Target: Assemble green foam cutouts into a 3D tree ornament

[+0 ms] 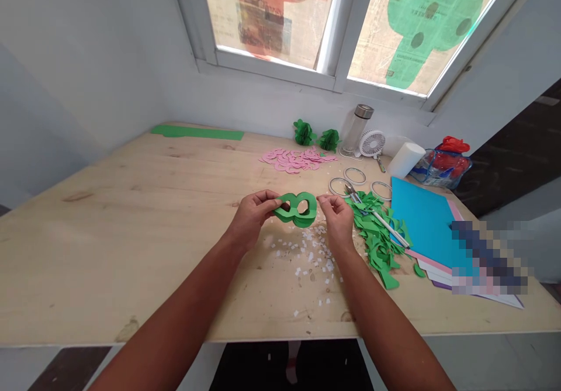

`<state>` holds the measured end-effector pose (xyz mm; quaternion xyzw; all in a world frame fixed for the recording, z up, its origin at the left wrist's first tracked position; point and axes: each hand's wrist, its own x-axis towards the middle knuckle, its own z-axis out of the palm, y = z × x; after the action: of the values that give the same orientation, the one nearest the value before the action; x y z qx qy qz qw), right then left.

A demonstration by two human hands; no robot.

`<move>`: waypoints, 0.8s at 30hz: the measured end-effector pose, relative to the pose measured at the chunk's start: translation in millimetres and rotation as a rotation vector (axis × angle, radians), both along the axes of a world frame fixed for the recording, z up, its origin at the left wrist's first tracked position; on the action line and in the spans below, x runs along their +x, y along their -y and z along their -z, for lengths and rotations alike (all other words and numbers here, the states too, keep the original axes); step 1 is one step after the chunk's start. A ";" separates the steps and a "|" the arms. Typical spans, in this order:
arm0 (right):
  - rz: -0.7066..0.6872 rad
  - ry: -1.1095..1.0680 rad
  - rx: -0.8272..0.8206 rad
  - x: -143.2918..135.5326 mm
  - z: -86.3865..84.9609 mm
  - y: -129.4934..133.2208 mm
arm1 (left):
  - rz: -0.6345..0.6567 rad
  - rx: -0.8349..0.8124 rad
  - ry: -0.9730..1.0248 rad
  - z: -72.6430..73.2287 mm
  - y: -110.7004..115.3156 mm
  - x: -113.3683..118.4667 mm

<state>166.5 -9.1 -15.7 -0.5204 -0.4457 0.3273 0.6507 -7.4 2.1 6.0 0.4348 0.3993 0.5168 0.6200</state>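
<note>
A green paper cutout [300, 218], layered and shaped like a figure eight with two holes, is held above the table. Its left end is pinched between the thumb and fingers of my left hand [254, 213]. Close to the cutout's right edge is my right hand [338, 218], thumb and fingertips pressed together; whether it grips the paper or a tiny scrap cannot be made out. Beneath and around the hands lie many small white paper bits [313, 251]. Just right of my right hand is a heap of green paper scraps [381, 245].
Scissors [350, 192], a white pen [390, 229] and tape rings [355, 175] lie by the scraps. Blue paper sheets [421, 221] are at right. Behind are pink cutouts [293, 160], green paper balls [303, 132], a bottle [356, 131] and a small fan [372, 144]. A green strip [201, 132] lies back left.
</note>
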 end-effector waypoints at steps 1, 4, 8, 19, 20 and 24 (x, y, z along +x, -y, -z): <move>0.047 -0.013 0.003 0.8 0.7 -0.8 | 0.000 -0.004 0.006 -0.6 0.1 -0.4; 0.126 -0.064 0.028 3.0 1.1 -3.1 | -0.010 -0.011 0.020 -2.3 0.3 -1.1; 0.064 -0.099 -0.033 2.9 -0.9 -3.3 | -0.021 -0.020 0.035 -3.3 -0.1 -1.4; -0.507 -0.131 -0.013 -4.2 -7.5 9.4 | -0.006 -0.063 0.118 -2.2 -1.3 -3.4; -0.522 -0.130 -0.011 -4.6 -8.5 10.6 | -0.009 -0.062 0.116 -2.3 -1.2 -3.5; -0.549 -0.121 0.003 -4.2 -12.0 12.8 | -0.011 -0.065 0.131 -1.9 -1.2 -3.9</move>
<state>162.3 -21.9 -3.7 -0.3584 -0.5308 0.5212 0.5640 -11.2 3.3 7.9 0.3773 0.3768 0.5342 0.6559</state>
